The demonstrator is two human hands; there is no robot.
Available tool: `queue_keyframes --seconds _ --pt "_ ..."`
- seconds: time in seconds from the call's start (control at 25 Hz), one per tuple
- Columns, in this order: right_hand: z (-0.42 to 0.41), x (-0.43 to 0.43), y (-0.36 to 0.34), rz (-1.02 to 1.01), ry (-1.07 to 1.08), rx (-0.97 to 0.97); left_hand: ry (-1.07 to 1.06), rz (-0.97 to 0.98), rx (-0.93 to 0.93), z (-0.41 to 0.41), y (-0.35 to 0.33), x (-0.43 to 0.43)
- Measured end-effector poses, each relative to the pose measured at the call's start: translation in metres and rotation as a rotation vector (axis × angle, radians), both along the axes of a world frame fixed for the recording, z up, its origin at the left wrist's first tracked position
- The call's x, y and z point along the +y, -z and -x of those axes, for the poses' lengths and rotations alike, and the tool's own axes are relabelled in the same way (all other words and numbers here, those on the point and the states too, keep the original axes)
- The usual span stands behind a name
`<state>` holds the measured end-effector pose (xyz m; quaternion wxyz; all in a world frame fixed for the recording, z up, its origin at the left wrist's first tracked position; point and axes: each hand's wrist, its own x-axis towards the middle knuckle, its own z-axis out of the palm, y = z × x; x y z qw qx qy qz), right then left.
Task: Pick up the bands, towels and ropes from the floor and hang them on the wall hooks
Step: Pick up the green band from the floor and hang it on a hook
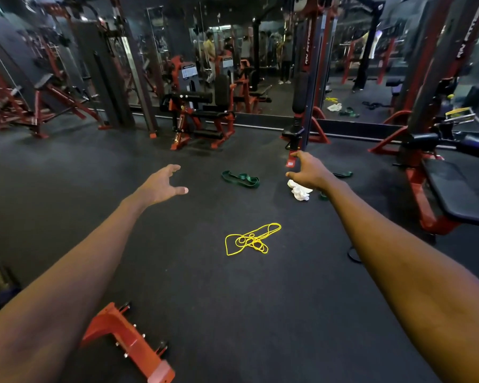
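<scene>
— Red steel frame foot [130, 341] at lower left. Next, left hand [163, 186] outstretched over black floor [205, 286]: spreads wide, holds nothing.
— And centre?
— Ahead, green band [240, 179] folded on floor; nearer, yellow rope [250, 240] tangled between both arms. Then white towel [299, 190] crumpled on floor, partly behind right hand [309, 171], likewise spread, empty. Far right, padded bench [454, 189].

The left forearm [75, 261] and right forearm [398, 255] are bare along all their visible length, lean, with faint tendon lines on the right. The left hand [162, 186] and right hand [310, 172] are bare too.
</scene>
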<state>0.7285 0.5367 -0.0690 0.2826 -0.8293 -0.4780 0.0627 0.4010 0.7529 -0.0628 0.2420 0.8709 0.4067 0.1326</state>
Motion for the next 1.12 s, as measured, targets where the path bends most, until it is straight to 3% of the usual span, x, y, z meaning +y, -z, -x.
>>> queue_keyframes --seconds 0.36,0.64,1.12 --pt "-0.134 0.263 0.022 0.046 -0.029 0.054 0.015 0.02 0.035 -0.145 0.011 0.247" --pt "-0.229 0.482 0.044 0.07 0.037 0.066 0.053 0.028 -0.02 -0.232 0.037 0.491" --pt "-0.405 0.824 0.069 0.068 0.126 0.092 0.146 0.037 0.097 -0.418 0.068 0.868"
